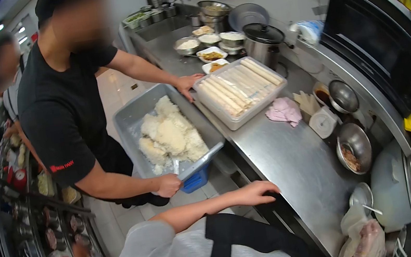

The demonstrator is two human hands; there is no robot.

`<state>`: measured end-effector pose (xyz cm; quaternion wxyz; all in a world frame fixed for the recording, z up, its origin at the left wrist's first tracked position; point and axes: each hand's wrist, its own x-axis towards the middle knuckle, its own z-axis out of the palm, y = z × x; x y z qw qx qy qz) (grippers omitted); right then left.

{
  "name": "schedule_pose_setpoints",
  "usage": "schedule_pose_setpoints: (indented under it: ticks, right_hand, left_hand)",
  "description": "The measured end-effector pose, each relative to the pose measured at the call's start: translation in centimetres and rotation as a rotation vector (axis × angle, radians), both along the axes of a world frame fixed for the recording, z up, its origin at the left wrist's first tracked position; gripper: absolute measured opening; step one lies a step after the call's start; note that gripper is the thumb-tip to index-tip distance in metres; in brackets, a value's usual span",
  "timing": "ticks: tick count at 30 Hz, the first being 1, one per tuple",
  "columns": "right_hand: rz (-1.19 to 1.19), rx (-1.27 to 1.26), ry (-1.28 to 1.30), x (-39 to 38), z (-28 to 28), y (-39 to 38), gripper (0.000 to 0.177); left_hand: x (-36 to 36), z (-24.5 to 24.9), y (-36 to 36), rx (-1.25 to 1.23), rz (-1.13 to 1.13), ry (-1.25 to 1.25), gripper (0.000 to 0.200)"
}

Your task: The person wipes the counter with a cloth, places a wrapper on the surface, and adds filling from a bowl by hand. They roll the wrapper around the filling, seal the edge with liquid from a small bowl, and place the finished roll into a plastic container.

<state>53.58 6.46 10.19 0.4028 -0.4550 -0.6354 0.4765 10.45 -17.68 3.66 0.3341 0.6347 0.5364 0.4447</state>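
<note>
My left hand [256, 193] rests at the near edge of the steel counter [287, 169]. Its fingers are stretched out and nothing is in them. At the lower right, my right hand [369, 237] is closed on a thin translucent plastic bag [349, 224], partly covered by it. A small metal bowl [360, 194] with a white-handled spoon lies just beyond that hand. Across from me, a person in a black shirt holds a grey tub [127, 134] of white cooked rice [169, 133], tilted beside the counter.
A plastic container [243, 94] of long pale rolls stands on the counter. Near it are a pink cloth [284, 112], a kitchen scale [323, 122], a steel bowl [353, 147] with food and a large pot [394, 183]. Other people stand at the left by shelves.
</note>
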Motion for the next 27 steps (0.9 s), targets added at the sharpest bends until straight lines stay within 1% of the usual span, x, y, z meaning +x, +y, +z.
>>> schedule_pose_setpoints:
  ticks: [2,4,5,6,8,9,11,12,13,14,15,16,17,18,19,20,21,22,23,24,25,27]
  right_hand:
    - [-0.028,-0.048,0.009,-3.1,-4.4,0.7,0.011]
    - [0.060,-0.041,0.024,-5.8,-7.1,1.1,0.012]
    - [0.116,-0.031,0.044,-7.0,-7.7,1.1,0.013]
    - [0.139,-0.034,0.046,-8.5,-7.5,0.8,0.013]
    - [0.165,-0.039,-0.045,-11.9,-6.3,-0.1,0.013]
    - [0.183,-0.006,0.014,-13.3,-7.3,0.0,0.010]
    - [0.250,0.043,0.024,-17.1,-5.7,-3.0,0.002]
    - [0.379,0.016,0.025,-19.1,-4.7,-4.8,0.006]
    - [0.506,-0.013,0.026,-20.2,-4.1,-6.0,0.013]
    - [0.505,-0.016,0.024,-20.4,-4.4,-6.1,0.013]
    - [0.545,-0.045,0.039,-20.7,-4.9,-6.1,0.020]
    - [0.589,-0.076,0.058,-21.1,-5.5,-5.9,0.027]
    - [0.517,-0.117,0.064,-20.9,-6.3,-5.3,0.036]
    - [0.520,-0.125,0.068,-20.7,-7.6,-4.3,0.036]
    - [0.435,-0.065,0.035,-20.7,-8.7,-3.3,0.039]
    - [0.348,-0.007,-0.001,-20.4,-9.7,-2.4,0.043]
    - [0.306,0.003,-0.077,-20.4,-9.8,-1.8,0.048]
    - [0.302,0.000,-0.075,-20.5,-9.7,-1.7,0.048]
    - [0.297,-0.184,0.108,-20.7,-9.7,-1.6,0.052]
    - [0.288,-0.366,0.290,-20.8,-9.8,-1.4,0.056]
    - [0.281,-0.367,0.290,-21.0,-9.9,-1.1,0.056]
    - [0.431,-0.613,0.449,-21.7,-11.0,-0.3,0.063]
  left_hand:
    - [1.8,-0.2,2.3,-0.191,-0.108,-0.220,0.032]
    - [3.6,-2.7,5.4,-0.242,-0.220,-0.324,0.032]
    - [4.5,-4.1,6.7,-0.234,-0.268,-0.350,0.035]
    - [5.3,-4.1,7.4,-0.234,-0.245,-0.350,0.035]
    - [6.9,-3.3,8.7,-0.657,-0.085,-0.676,0.048]
    - [7.3,-4.1,9.9,-0.657,-0.077,-0.679,0.048]
    - [7.2,-6.6,12.2,-0.899,0.040,-1.219,0.063]
    - [6.5,-8.2,12.8,-0.901,0.042,-1.222,0.063]
    - [5.7,-9.9,13.4,-0.717,-0.252,-1.441,0.062]
    - [5.2,-10.7,13.8,-0.507,-0.551,-1.631,0.062]
    - [4.2,-9.6,12.9,-0.555,-0.494,-1.710,0.059]
    - [3.5,-8.6,12.7,-0.555,-0.488,-1.710,0.059]
    - [3.0,-7.6,12.4,-0.603,-0.332,-1.736,0.057]
    - [2.8,-7.1,12.2,-0.651,-0.173,-1.754,0.055]
    - [2.7,-6.7,12.2,-0.630,-0.159,-1.792,0.061]
    - [2.7,-6.3,12.1,-0.635,-0.151,-1.793,0.061]
    - [2.7,-3.6,11.4,-0.581,-0.185,-1.783,0.067]
    - [2.4,-1.8,11.1,-0.526,-0.222,-1.770,0.073]
    - [2.1,-1.5,11.2,-0.533,-0.224,-1.768,0.073]
    - [1.9,-1.3,11.4,-0.478,-0.191,-1.757,0.077]
    - [1.7,-1.1,11.8,-0.423,-0.159,-1.746,0.081]
    - [0.8,-1.9,12.9,-0.386,-0.191,-1.725,0.081]
